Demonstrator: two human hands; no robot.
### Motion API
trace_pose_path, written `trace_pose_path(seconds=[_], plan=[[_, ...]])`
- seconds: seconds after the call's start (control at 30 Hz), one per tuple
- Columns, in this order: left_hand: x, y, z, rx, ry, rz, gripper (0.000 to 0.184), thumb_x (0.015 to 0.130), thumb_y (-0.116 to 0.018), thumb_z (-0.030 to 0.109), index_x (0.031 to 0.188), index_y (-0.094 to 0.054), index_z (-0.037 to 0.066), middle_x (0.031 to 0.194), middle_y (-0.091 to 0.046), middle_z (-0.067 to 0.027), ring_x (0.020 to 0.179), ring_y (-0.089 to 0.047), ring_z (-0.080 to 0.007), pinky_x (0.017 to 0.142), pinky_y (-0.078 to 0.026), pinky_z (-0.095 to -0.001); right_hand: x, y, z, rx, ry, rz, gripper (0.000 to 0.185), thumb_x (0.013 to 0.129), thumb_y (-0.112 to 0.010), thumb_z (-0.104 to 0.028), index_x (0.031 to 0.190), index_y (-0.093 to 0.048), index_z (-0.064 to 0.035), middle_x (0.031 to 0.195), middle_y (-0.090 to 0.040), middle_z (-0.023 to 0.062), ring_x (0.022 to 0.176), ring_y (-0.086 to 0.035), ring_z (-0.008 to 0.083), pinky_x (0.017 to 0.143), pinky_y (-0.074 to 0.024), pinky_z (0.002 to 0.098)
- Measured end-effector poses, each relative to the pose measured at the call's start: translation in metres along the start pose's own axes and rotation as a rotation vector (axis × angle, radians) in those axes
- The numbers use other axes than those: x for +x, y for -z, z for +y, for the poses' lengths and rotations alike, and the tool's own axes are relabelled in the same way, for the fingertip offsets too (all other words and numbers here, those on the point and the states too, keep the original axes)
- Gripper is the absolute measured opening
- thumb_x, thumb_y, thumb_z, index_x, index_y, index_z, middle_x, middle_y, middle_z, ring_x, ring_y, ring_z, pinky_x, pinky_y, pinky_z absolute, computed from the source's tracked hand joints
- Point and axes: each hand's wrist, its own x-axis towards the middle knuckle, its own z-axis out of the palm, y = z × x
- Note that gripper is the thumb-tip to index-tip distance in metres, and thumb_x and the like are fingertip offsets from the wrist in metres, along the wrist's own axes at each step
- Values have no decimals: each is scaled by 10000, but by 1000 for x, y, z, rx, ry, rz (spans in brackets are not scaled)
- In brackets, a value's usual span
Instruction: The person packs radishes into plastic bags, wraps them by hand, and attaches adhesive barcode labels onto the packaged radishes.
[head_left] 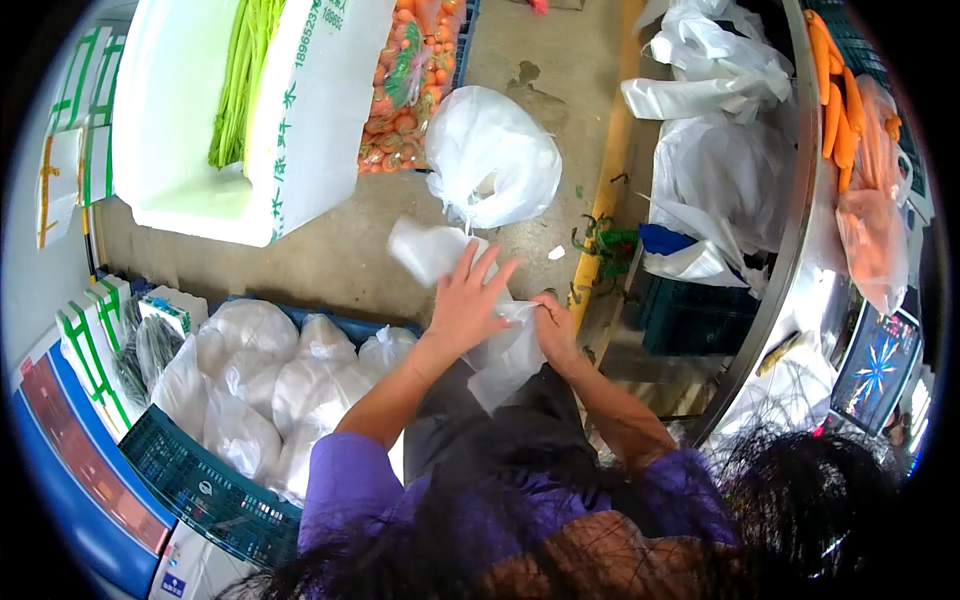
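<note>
Well left of the fingers, knotted white plastic bags [325, 385] sit packed against one another, likely so that each props its neighbour upright. Beyond the left fingertips, a deep white foam box [180, 215] holds long green celery stalks [240, 90], its high walls apparently keeping them in one bundle. The person's left hand [470, 308] has its fingers spread over the thin, translucent white plastic sheet or bag [507, 350], which lies between the hands; motion blurs the film at those fingertips, so whether it is one piece is unclear. The right hand [556, 332] pinches the film's edge between thumb and fingers, presumably to anchor something so limp. Right of those fingers stands a steel counter [770, 290].
</note>
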Motion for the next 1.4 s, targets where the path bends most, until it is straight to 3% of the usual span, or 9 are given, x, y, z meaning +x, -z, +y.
trace_pose_path(seconds=[0.33,0.6,0.77,0.93,1.1,1.2,1.27,1.3,1.4], plan=[[-79,-102,-141,-274,573,146,340,669,-540,51,1006,-576,74,1004,-553,-139,966,-511,-332,793,-445,-342,31,-33,-16,-338,460,-584,133,738,-522,-148,673,-537,-34,590,-533,114,595,-534,316,582,-431,362],[-128,-98,-157,-1280,1379,-418,368,785,-528,201,1131,-481,86,1066,-543,-65,968,-543,-222,688,-514,-431,42,-102,-51,-575,1158,-562,186,721,-577,-153,853,-519,-37,971,-531,142,824,-528,308,724,-417,410],[-125,-73,-146,-1803,1295,-434,356,876,-464,243,1194,-455,83,1164,-508,-64,985,-553,-217,695,-519,-442,40,-118,5,-969,421,-890,254,769,-531,-218,964,-512,-57,935,-564,141,946,-533,297,759,-430,420],[-150,-65,-198,-1533,1295,-513,385,859,-502,282,1179,-449,74,1142,-519,-73,969,-555,-237,669,-519,-434,47,-95,79,-1361,-266,-1378,325,828,-484,-219,1092,-477,-29,1029,-556,180,981,-544,315,794,-440,436],[-179,-62,-258,-943,1297,-482,376,802,-570,291,1097,-486,75,1040,-556,-126,908,-569,-271,675,-505,-453,2,-100,45,-624,491,-1177,420,845,-493,-159,1224,-412,3,1079,-567,178,955,-580,270,798,-463,393],[-222,-90,-283,27,808,-648,344,806,-528,255,1104,-487,91,999,-568,-149,889,-569,-297,745,-471,-468,95,-106,-56,99,-523,-1209,359,865,-503,-138,1200,-456,-16,1023,-591,84,829,-565,152,763,-453,288],[-193,-63,-264,119,779,-825,308,819,-481,215,1095,-483,79,990,-575,-151,901,-557,-306,800,-436,-457,164,-105,-30,264,-104,-623,121,856,-494,-70,956,-550,-30,854,-593,39,785,-559,132,727,-445,258],[-173,-48,-251,166,760,-915,293,825,-458,195,1090,-480,73,985,-578,-153,907,-552,-311,827,-418,-451,199,-112,-24,-207,282,-159,73,821,-493,-20,874,-541,-36,808,-594,56,748,-577,176,705,-449,266],[-120,-43,-238,354,465,-696,262,815,-430,147,1056,-480,56,902,-594,-128,870,-557,-282,793,-408,-418,280,-96,37,-1057,430,-344,151,763,-447,-28,848,-571,-45,832,-621,106,785,-604,282,673,-474,322]])
